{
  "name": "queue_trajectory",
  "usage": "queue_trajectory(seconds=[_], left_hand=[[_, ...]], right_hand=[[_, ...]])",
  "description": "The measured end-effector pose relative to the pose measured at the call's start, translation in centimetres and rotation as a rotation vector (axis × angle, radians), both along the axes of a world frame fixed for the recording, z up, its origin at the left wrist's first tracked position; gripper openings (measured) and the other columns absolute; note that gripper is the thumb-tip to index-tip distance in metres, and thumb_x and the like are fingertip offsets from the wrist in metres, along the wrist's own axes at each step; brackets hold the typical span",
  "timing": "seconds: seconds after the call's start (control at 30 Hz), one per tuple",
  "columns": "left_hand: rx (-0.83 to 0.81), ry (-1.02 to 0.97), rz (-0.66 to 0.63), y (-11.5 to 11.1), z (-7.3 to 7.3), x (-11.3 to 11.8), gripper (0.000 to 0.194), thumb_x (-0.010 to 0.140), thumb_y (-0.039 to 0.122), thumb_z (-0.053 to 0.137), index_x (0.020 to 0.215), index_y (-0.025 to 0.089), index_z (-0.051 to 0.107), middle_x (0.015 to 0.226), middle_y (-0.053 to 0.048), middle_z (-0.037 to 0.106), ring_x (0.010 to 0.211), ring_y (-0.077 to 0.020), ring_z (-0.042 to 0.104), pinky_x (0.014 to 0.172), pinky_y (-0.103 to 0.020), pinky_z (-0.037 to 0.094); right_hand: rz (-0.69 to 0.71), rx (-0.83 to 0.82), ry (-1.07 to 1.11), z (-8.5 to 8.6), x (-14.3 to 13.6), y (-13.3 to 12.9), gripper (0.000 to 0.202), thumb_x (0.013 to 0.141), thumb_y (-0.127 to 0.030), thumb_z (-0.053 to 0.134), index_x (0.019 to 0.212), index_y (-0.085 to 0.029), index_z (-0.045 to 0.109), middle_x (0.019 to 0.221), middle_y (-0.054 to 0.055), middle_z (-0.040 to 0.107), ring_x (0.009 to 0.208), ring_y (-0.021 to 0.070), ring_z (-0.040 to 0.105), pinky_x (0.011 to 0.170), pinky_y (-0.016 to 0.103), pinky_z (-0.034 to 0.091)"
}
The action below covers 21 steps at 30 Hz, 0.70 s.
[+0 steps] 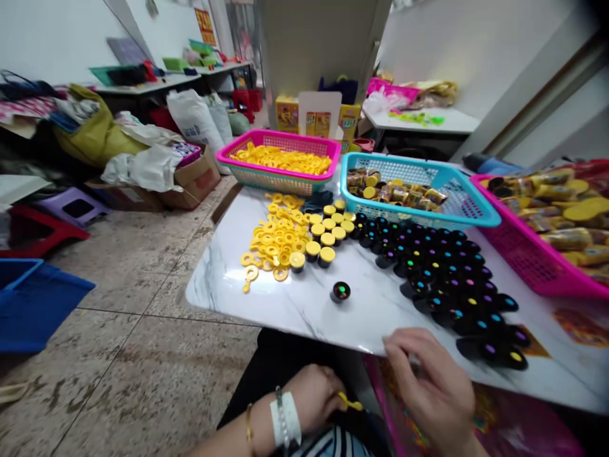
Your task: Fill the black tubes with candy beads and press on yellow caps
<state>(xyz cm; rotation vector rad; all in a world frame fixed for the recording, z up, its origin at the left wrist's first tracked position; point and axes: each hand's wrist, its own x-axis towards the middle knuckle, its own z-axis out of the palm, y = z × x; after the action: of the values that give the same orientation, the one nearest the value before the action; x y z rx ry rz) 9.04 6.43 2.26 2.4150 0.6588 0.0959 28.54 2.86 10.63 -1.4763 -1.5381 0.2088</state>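
Note:
Near my lap, my left hand [318, 395] is closed on a small yellow plastic piece [351, 402] that sticks out past its fingers. My right hand [431, 381] is at the table's front edge, fingers partly spread, with nothing visible in it. One black cup [340, 292] stands alone on the white marbled table [285, 307]. Behind it are several black cups with yellow lids [327, 255], and left of these lies a pile of yellow ring pieces [273, 238]. Many black cups with coloured dots [432, 260] stand in rows at the right.
A pink basket [223, 154] of yellow pieces stands at the table's back left. A blue basket [480, 212] and a pink basket [533, 270] hold wrapped yellow items. Under the table's right side is a pink bag [514, 419]. A blue bin [42, 311] sits at far left.

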Motion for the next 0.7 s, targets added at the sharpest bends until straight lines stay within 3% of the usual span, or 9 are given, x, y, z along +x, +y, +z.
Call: queue_trajectory(seconds=[0.03,0.1,0.2,0.27,0.37,0.47,0.53,0.6,0.7], left_hand=[[0.017,-0.111,0.087,0.1,1.5,-0.4,0.005,0.086,0.018,0.063,0.087,0.022,0.066,0.077,0.002,0.067,0.070,-0.0115,0.062,0.063,-0.019,0.050],[0.233,-0.297,0.341,0.5,4.5,-1.0,0.013,0.090,0.014,0.052,0.088,0.018,0.064,0.080,-0.004,0.068,0.074,-0.0155,0.062,0.066,-0.025,0.052],[0.568,-0.513,0.368,1.4,8.0,-0.9,0.018,0.091,0.009,0.047,0.101,0.013,0.062,0.089,-0.011,0.070,0.076,-0.0193,0.063,0.069,-0.032,0.054],[0.642,-0.589,0.323,1.9,9.3,-0.3,0.021,0.090,0.010,0.049,0.108,0.012,0.060,0.094,-0.013,0.071,0.076,-0.0201,0.065,0.066,-0.033,0.056],[0.519,-0.622,0.356,2.3,10.0,0.1,0.029,0.090,0.014,0.054,0.118,0.017,0.057,0.106,-0.014,0.069,0.089,-0.0212,0.066,0.075,-0.034,0.058],[0.300,-0.597,0.506,3.6,10.0,0.0,0.047,0.083,0.024,0.066,0.128,0.022,0.052,0.120,-0.013,0.064,0.109,-0.0253,0.061,0.092,-0.041,0.055],[0.199,-0.563,0.606,5.2,9.7,0.2,0.057,0.077,0.029,0.073,0.129,0.021,0.051,0.123,-0.013,0.062,0.112,-0.0273,0.060,0.094,-0.044,0.054],[0.140,-0.519,0.619,6.9,9.3,0.6,0.056,0.074,0.029,0.076,0.125,0.019,0.055,0.121,-0.013,0.063,0.111,-0.0273,0.060,0.095,-0.044,0.053],[0.098,-0.467,0.549,8.8,8.9,1.6,0.039,0.076,0.024,0.075,0.113,0.016,0.064,0.110,-0.010,0.069,0.103,-0.0246,0.062,0.094,-0.041,0.051]], right_hand=[[0.014,-0.080,0.058,-0.1,-0.2,-0.7,0.006,0.084,-0.022,0.064,0.089,-0.023,0.067,0.078,0.006,0.066,0.071,0.0206,0.063,0.065,0.031,0.051],[0.035,-0.318,0.244,0.1,-0.9,-1.8,0.014,0.085,-0.031,0.064,0.094,-0.021,0.069,0.070,0.004,0.065,0.060,0.0177,0.061,0.053,0.027,0.050],[0.079,-0.618,0.566,0.9,-2.5,-1.8,0.026,0.083,-0.044,0.066,0.086,-0.018,0.067,0.060,0.000,0.060,0.050,0.0136,0.056,0.047,0.023,0.046],[0.093,-0.693,0.691,1.6,-3.2,-1.0,0.031,0.078,-0.047,0.071,0.077,-0.018,0.064,0.057,-0.001,0.058,0.048,0.0118,0.053,0.046,0.021,0.043],[0.053,-0.669,0.707,2.5,-2.8,0.6,0.033,0.078,-0.049,0.071,0.076,-0.018,0.061,0.054,-0.002,0.056,0.045,0.0102,0.047,0.043,0.020,0.037],[-0.013,-0.565,0.564,2.5,-0.8,2.4,0.032,0.078,-0.049,0.070,0.076,-0.018,0.062,0.057,-0.001,0.055,0.049,0.0107,0.047,0.045,0.021,0.038],[-0.011,-0.569,0.505,2.3,0.5,3.7,0.032,0.078,-0.049,0.070,0.073,-0.018,0.062,0.059,-0.001,0.054,0.047,0.0098,0.045,0.043,0.021,0.037],[0.026,-0.546,0.473,2.3,1.1,4.9,0.032,0.075,-0.048,0.072,0.068,-0.018,0.063,0.068,0.002,0.058,0.049,0.0098,0.047,0.043,0.022,0.039],[0.126,-0.456,0.447,2.9,0.5,6.4,0.030,0.072,-0.042,0.075,0.059,-0.018,0.061,0.084,0.006,0.061,0.067,0.0140,0.056,0.056,0.025,0.047]])
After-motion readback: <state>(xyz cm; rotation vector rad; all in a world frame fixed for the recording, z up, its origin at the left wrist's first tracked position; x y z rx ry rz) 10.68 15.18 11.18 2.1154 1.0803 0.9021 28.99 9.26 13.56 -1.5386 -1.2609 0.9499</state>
